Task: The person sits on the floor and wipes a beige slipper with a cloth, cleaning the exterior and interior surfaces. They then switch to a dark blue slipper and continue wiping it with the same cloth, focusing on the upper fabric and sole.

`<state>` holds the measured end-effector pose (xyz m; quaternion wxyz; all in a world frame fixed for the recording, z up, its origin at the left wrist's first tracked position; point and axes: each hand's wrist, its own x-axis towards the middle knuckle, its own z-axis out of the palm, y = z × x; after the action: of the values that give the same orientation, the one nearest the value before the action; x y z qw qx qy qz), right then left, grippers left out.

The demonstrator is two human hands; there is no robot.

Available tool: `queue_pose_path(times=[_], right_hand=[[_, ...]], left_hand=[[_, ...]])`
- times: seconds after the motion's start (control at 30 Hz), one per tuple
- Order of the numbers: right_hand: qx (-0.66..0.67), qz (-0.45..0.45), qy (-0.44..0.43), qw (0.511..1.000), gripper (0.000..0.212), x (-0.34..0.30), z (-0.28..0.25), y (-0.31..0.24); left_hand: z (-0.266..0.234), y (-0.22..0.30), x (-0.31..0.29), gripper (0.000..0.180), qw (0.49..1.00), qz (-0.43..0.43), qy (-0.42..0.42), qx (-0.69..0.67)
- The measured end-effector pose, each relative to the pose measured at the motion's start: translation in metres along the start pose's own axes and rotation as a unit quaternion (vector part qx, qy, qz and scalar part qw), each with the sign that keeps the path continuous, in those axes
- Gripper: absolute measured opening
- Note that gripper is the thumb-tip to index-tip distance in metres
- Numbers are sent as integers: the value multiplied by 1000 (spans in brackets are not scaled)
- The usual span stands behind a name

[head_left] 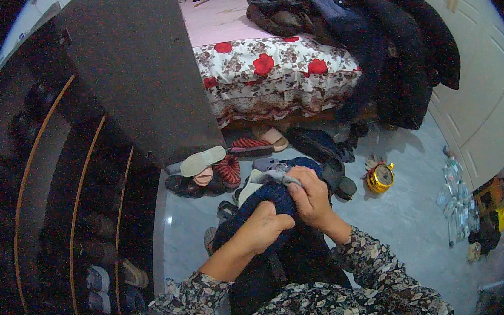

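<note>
In front of my lap is a dark blue, fuzzy-looking thing (pixel 232 222), perhaps a plush slipper or knitwear; its exact kind cannot be made out. My left hand (pixel 262 224) is closed on it, thumb on top, the other fingers mostly hidden. Bent over its upper part, my right hand (pixel 310 197) pinches a piece of grey cloth (pixel 277 175). Just beyond the hands, pale and dark footwear is partly covered by the blue thing. Left of it on the floor lies a pile with a pale-soled shoe (pixel 203 161) and a red-and-black striped slipper (pixel 227 170).
A dark shoe cabinet (pixel 94 171) with shoes on its shelves stands at the left, its grey door (pixel 136 65) open. Beyond is a bed with a floral cover (pixel 279 62) and heaped dark clothes (pixel 397 37). A gold pot (pixel 380 178) and clear bottles (pixel 456 199) stand at the right.
</note>
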<state>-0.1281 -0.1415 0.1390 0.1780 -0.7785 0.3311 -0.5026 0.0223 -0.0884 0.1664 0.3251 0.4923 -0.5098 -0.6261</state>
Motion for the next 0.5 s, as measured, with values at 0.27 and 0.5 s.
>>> queue_pose_path(times=[0.27, 0.5], right_hand=[[-31, 114, 18, 993, 21, 3, -3, 45], [19, 211, 100, 972, 20, -14, -8, 90]], left_hand=[[0, 5, -1, 26, 999, -49, 7, 11], [13, 8, -3, 16, 998, 43, 37, -38]])
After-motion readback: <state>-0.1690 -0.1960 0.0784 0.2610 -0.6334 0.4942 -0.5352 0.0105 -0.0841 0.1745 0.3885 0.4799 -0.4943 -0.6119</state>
